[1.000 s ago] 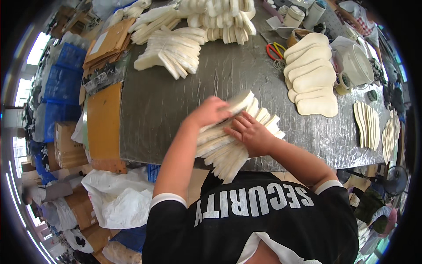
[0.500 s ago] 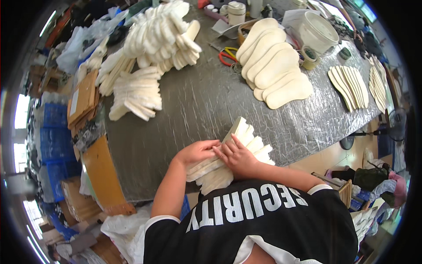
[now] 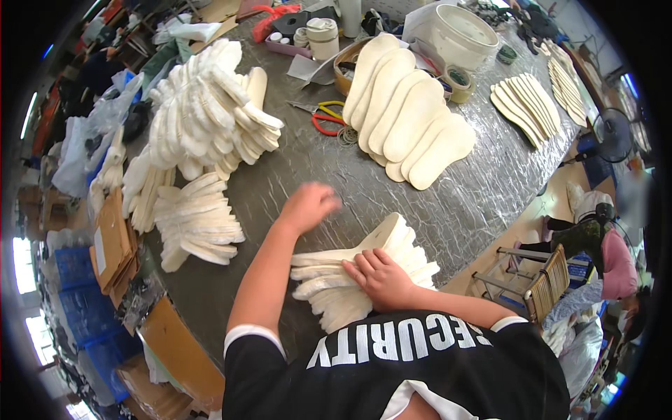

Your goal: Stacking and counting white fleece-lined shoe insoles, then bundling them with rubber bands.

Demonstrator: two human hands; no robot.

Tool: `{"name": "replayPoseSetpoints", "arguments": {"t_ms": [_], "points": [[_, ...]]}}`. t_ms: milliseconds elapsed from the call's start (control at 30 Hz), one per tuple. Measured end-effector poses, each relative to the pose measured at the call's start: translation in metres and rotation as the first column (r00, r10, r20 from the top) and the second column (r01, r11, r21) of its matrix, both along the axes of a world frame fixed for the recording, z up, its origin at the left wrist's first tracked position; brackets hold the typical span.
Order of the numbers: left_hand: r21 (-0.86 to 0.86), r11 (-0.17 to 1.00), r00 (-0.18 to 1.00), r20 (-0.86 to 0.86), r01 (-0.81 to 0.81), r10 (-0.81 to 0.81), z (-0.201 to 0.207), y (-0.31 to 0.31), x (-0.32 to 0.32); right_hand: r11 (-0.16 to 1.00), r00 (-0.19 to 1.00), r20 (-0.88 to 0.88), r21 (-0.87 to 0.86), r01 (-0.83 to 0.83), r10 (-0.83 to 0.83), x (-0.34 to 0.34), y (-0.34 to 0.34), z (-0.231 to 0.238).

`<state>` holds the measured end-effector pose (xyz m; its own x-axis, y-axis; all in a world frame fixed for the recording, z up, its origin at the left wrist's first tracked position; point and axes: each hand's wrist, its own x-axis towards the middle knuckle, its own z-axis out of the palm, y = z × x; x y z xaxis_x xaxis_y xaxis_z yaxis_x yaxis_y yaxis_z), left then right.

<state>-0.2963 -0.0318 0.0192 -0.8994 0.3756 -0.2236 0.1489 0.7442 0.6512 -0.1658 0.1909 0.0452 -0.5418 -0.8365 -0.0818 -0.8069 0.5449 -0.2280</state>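
A bundle of cream shoe insoles lies on the table close to my body, its soles fanned out at both ends. Over its middle rests my right hand, thumb apart and fingers bent down onto the top insoles, holding the bundle. My left hand is raised beyond the bundle's left end, clear of it. Motion smears its fingers, and I can make out nothing in them.
Piled insole bundles lie at the left, one smaller bundle in front. Loose insoles overlap near red-and-yellow-handled scissors. A white tub stands behind; further insoles lie right. A stool stands beside the table.
My left hand has left the bundle and moved up and away from it. The right hand stays on the bundle. The whole view has shifted and turned a little.
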Motion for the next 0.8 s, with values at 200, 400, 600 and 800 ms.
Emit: {"name": "replayPoseSetpoints", "arguments": {"t_ms": [200,400,600,800], "points": [[0.025,0.982,0.818,-0.550,-0.186,0.169,-0.089,0.040,-0.105,0.990,0.991,-0.005,-0.042,0.135,-0.135,0.000,-0.013,-0.003],[0.159,0.970,0.815,-0.528,-0.183,0.240,-0.095,0.022,-0.122,0.987,0.990,-0.010,-0.081,0.141,-0.142,-0.001,-0.010,0.001],[0.369,0.824,0.789,-0.289,-0.431,0.542,-0.052,-0.006,-0.105,0.989,0.993,0.006,-0.082,0.120,-0.120,-0.003,-0.004,-0.005],[0.599,0.564,0.764,0.131,-0.569,0.632,-0.040,-0.037,-0.070,0.996,0.999,0.023,-0.090,0.029,-0.027,-0.002,0.003,-0.004]]}}
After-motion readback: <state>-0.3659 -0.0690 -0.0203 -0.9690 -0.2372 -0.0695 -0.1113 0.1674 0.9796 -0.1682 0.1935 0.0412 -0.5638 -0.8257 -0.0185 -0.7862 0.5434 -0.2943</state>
